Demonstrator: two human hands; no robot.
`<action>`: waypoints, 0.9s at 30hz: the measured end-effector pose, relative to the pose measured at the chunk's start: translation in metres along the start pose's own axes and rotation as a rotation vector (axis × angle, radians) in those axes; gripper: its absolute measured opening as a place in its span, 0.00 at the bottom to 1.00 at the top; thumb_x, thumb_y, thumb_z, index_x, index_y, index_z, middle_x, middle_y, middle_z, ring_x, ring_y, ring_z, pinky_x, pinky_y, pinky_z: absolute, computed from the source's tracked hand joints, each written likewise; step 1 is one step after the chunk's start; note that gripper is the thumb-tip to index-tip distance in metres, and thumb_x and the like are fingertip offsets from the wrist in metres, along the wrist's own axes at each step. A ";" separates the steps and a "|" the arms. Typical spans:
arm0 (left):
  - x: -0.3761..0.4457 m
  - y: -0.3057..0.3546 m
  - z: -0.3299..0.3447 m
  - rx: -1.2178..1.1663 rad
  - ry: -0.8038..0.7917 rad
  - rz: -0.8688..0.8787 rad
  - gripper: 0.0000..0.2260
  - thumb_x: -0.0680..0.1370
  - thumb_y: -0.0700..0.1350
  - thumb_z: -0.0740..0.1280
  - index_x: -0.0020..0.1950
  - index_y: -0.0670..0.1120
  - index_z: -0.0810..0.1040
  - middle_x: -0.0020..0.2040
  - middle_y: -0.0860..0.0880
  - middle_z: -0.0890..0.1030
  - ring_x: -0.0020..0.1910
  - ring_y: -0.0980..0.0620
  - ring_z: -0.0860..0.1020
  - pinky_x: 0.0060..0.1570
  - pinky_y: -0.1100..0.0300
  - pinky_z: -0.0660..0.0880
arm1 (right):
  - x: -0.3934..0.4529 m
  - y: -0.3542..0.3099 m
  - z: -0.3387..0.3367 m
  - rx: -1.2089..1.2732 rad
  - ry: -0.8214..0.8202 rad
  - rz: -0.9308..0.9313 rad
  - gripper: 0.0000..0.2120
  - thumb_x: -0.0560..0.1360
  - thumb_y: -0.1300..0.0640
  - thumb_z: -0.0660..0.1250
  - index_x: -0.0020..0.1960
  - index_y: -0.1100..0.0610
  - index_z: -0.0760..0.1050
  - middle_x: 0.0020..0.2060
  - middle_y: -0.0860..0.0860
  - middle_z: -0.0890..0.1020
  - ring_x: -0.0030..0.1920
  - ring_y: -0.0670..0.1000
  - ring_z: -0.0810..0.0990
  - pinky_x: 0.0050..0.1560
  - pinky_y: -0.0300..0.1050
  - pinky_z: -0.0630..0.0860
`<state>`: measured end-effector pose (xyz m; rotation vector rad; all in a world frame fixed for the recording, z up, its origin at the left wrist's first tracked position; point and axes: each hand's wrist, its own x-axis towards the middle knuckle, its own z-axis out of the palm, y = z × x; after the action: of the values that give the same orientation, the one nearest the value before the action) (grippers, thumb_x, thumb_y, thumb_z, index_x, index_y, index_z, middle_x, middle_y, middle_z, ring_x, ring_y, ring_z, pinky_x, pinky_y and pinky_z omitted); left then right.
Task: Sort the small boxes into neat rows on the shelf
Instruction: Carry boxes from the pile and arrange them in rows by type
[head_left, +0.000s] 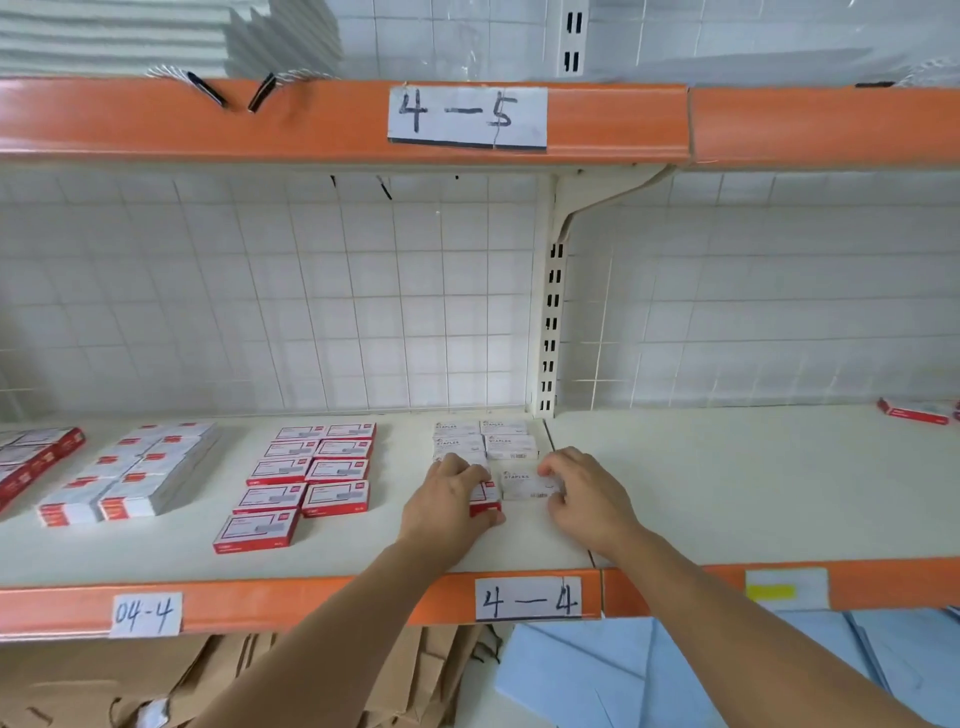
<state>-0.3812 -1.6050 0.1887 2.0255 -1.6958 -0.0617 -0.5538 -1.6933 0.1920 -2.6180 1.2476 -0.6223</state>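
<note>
1. The cream-coloured metal shelf with an orange front edge (311, 556) carries several groups of small flat cardboard boxes; a handwritten paper label reading "4—4" (527, 598) sits on its front edge at 6 o'clock from the hands.
2. The left hand (452, 499) lies palm down with its fingers curled over a small red-and-white box (487, 500); only the box's right end shows past the fingers, at 3 o'clock from the hand's middle.
3. The right hand (584, 496) holds a small white box printed "STAPLES" (527, 484) by its right end, fingertips and thumb pinching it narrowly; the box lies flat on the shelf at 9 o'clock from this hand.
4. The two held boxes lie just beside each other, the white one at 3 o'clock from the red-and-white one.
5. At 12 o'clock from the hands stands a double row of white staple boxes (483, 441), running back toward the white wire-grid back panel (311, 291); the left hand's fingertips touch the row's nearest box.
6. At 9 o'clock from the left hand lies a double row of red-and-white boxes (311, 473), well apart from it, with its front boxes slightly askew.
7. Farther toward 9 o'clock lie two long packs of red-and-white boxes (130, 478).
8. A lone red-and-white box (914, 410) lies at the far right of the shelf, at 2 o'clock from the right hand.
</note>
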 end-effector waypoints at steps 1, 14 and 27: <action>0.000 0.000 0.000 -0.001 0.000 0.002 0.21 0.73 0.57 0.69 0.64 0.53 0.72 0.59 0.53 0.69 0.62 0.53 0.66 0.49 0.59 0.71 | 0.000 -0.001 0.001 -0.019 -0.003 -0.033 0.16 0.75 0.60 0.61 0.62 0.51 0.73 0.60 0.45 0.73 0.59 0.47 0.71 0.49 0.38 0.69; -0.002 -0.003 0.003 0.018 0.027 0.016 0.24 0.73 0.59 0.67 0.66 0.54 0.69 0.60 0.54 0.70 0.62 0.54 0.66 0.51 0.59 0.70 | 0.018 -0.010 0.013 -0.116 0.024 -0.031 0.16 0.80 0.58 0.58 0.65 0.51 0.75 0.57 0.48 0.73 0.59 0.49 0.69 0.51 0.43 0.73; -0.029 -0.017 -0.025 0.160 0.020 -0.055 0.32 0.71 0.64 0.66 0.71 0.54 0.63 0.65 0.53 0.69 0.65 0.51 0.66 0.58 0.56 0.68 | 0.006 -0.064 0.010 -0.062 -0.130 -0.282 0.20 0.76 0.52 0.61 0.68 0.52 0.68 0.63 0.48 0.73 0.64 0.50 0.69 0.57 0.46 0.70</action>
<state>-0.3636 -1.5680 0.1957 2.1814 -1.6801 0.0788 -0.5008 -1.6573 0.2055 -2.8600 0.8825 -0.4507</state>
